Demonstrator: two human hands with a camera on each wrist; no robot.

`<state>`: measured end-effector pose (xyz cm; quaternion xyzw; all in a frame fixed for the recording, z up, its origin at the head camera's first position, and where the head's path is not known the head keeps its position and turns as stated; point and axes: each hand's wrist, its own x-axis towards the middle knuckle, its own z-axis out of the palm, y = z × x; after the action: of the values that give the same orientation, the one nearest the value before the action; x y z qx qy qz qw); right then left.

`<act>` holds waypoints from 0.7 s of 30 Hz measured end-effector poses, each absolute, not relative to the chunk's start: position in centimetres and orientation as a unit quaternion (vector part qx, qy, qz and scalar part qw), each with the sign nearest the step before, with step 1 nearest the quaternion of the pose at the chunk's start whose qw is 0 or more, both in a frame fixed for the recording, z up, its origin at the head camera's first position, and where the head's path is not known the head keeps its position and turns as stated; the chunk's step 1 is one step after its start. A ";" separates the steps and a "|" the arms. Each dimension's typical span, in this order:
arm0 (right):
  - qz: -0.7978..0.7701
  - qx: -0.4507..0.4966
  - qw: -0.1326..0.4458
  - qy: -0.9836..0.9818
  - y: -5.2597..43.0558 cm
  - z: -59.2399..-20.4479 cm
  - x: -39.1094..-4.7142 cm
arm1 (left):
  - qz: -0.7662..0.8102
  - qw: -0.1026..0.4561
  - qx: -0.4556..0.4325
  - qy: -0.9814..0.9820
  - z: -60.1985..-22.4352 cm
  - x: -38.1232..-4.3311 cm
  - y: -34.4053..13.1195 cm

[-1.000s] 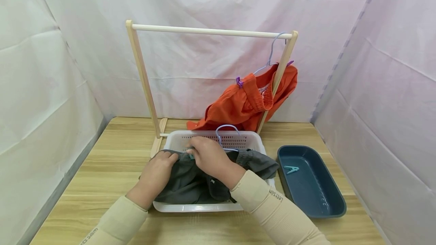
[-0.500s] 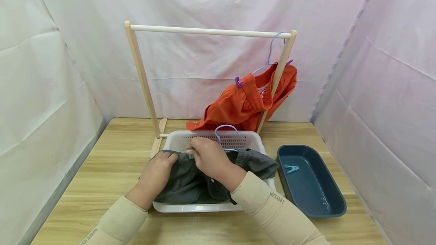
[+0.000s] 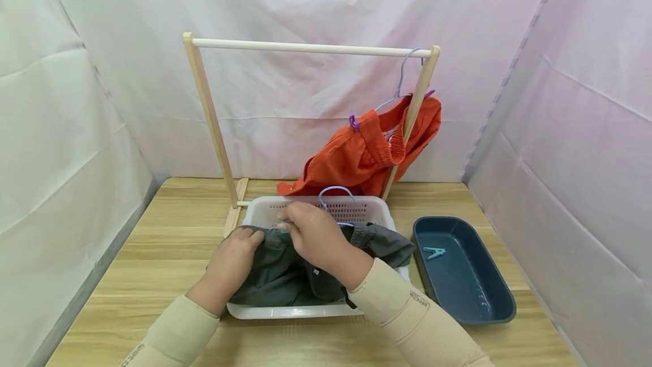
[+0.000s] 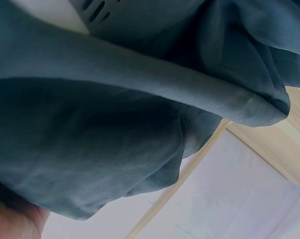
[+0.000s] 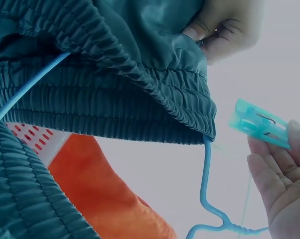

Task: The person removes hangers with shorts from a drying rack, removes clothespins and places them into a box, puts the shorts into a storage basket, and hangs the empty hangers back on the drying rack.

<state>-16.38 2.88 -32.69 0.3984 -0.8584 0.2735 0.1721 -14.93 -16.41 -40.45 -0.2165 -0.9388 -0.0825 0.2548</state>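
A pair of dark grey pants [image 3: 285, 276] with a gathered elastic waistband [image 5: 185, 104] lies bunched over a white basket [image 3: 295, 311]. My left hand [image 3: 235, 262] pinches the cloth at the left end, close to the waistband. Between thumb and fingers, my right hand [image 3: 316, 237] holds a teal clothespin [image 5: 259, 122]. In the right wrist view the clothespin is just off the waistband's corner, with a gap between them. A blue hanger [image 3: 336, 188] runs through the waist opening, its hook standing up at the basket's back. Much of the hanger's bar is hidden by cloth.
Behind the basket stands a wooden rack [image 3: 305, 47]. Orange pants [image 3: 351, 152] hang from its right end on a blue hanger, held by purple clothespins [image 3: 354, 123]. At the right, a dark blue tray [image 3: 463, 282] contains another teal clothespin [image 3: 433, 252].
My right hand has lifted the clothespin slightly, away from the waistband. The left hand keeps its place on the cloth.
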 end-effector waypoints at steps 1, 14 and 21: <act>0.272 0.400 0.172 -0.858 3.0 -32.7 -16.3 | -0.083 0.254 -0.217 -0.939 -40.4 -14.9 -16.4; 0.245 0.416 0.177 -0.858 4.0 -32.8 -15.3 | -0.088 0.256 -0.218 -0.938 -40.3 -14.8 -16.4; 0.243 0.412 0.179 -0.860 5.4 -32.7 -14.6 | -0.086 0.251 -0.213 -0.940 -40.2 -14.8 -16.3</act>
<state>-14.60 5.37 -32.73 0.4115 -0.8600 0.2429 0.1793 -14.78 -16.32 -40.20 -0.2130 -0.9404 -0.0864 0.2506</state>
